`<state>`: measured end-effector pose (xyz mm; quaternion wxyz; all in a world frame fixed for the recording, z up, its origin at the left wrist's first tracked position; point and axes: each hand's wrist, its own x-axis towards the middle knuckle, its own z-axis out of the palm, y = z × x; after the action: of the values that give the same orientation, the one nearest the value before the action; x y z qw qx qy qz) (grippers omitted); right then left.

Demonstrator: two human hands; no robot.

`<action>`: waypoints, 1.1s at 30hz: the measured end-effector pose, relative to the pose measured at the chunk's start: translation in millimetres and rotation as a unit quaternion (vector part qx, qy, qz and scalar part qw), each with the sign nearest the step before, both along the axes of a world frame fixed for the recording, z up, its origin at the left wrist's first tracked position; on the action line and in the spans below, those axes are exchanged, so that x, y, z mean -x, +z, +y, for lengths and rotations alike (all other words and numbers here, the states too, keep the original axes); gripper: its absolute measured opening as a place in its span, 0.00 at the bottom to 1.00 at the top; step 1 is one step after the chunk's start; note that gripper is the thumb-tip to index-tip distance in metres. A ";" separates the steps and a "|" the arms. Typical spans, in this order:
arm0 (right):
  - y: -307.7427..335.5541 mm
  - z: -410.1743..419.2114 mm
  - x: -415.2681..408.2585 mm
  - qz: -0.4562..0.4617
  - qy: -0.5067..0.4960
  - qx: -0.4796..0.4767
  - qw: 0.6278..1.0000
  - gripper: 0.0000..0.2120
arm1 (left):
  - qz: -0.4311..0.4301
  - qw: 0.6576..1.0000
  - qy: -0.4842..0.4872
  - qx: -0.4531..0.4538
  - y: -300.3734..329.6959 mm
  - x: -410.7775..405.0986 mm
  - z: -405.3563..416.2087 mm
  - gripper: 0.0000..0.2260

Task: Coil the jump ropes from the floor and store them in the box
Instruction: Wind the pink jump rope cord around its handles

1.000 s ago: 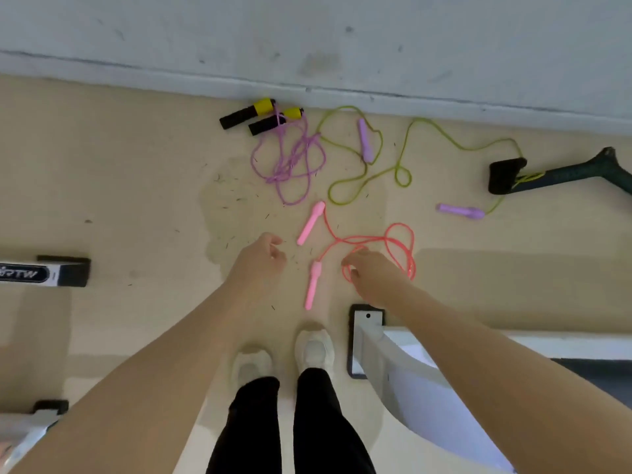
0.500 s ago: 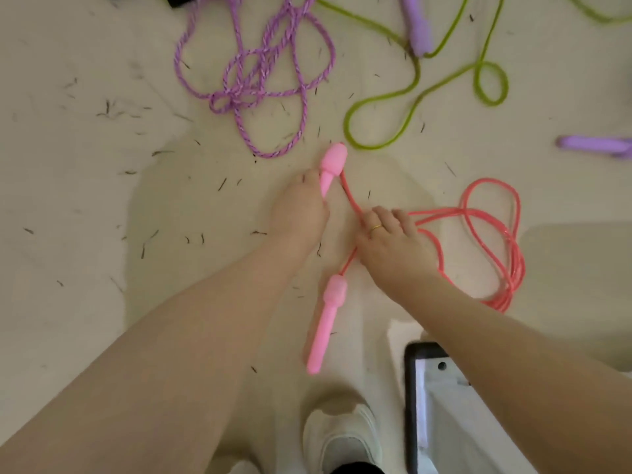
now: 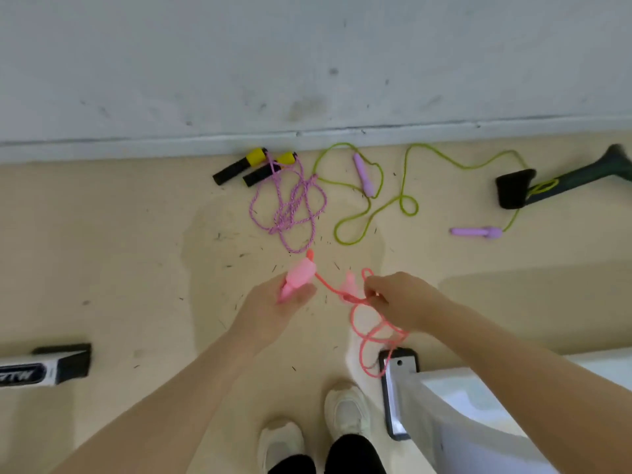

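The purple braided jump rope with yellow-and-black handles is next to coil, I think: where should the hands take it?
Grip the two yellow-and-black handles of the purple braided jump rope. They lie side by side near the wall, black ends pointing left, clear of the tangle. Come from above on the left, so one hand likely takes both.

Both arms are bare with no sleeves showing, the left hand (image 3: 273,309) and right hand (image 3: 400,299) wear no gloves, and below are black trousers (image 3: 328,456) and white trainers (image 3: 347,412).
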<state>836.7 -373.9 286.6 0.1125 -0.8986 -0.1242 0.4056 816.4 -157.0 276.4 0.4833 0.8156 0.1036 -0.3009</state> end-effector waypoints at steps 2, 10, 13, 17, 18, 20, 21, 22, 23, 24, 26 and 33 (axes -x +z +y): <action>82.2 5.2 -14.5 -0.009 -0.006 -0.028 1.000 0.09 | -0.006 0.998 0.049 0.030 72.9 -2.2 10.6 0.22; 395.5 27.9 -12.1 -0.010 -0.157 -0.213 0.964 0.08 | -0.107 0.987 0.084 0.085 353.5 0.3 35.5 0.15; 490.2 33.2 4.1 0.013 -0.228 -0.344 0.911 0.10 | -0.134 0.981 0.046 0.136 435.5 9.1 31.9 0.02; 566.1 39.5 25.0 -0.065 -0.307 -0.461 0.830 0.10 | -0.129 0.973 -0.010 0.191 512.7 27.0 31.2 0.07; 576.3 42.0 29.6 -0.107 -0.317 -0.448 0.829 0.11 | -0.122 0.971 -0.023 0.204 524.6 32.2 31.6 0.09; 590.0 48.5 38.9 -0.152 -0.328 -0.432 0.826 0.11 | -0.112 0.969 -0.043 0.217 544.3 45.4 30.3 0.07; 594.1 51.8 44.2 -0.153 -0.334 -0.430 0.825 0.11 | -0.115 0.968 -0.057 0.216 551.2 53.0 29.2 0.06; 598.1 54.1 50.4 -0.158 -0.335 -0.421 0.828 0.10 | -0.121 0.967 -0.067 0.212 556.7 60.4 27.3 0.05; 599.8 54.5 57.5 -0.172 -0.329 -0.406 0.835 0.10 | -0.126 0.967 -0.077 0.207 559.5 67.2 26.0 0.04; 600.1 52.1 65.3 -0.193 -0.307 -0.388 0.847 0.07 | -0.130 0.966 -0.085 0.208 560.7 73.7 25.5 0.03; 598.1 41.7 79.8 -0.219 -0.234 -0.338 0.885 0.07 | -0.137 0.964 -0.115 0.197 564.4 83.7 24.8 0.01; 574.9 16.5 131.4 -0.112 -0.067 -0.243 0.961 0.14 | -0.121 0.954 -0.204 0.184 579.4 127.9 -16.6 0.14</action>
<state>705.3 -357.5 861.5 0.3396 -0.8903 -0.1703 0.2512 688.4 -173.6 855.8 0.5619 0.7470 -0.1815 -0.3055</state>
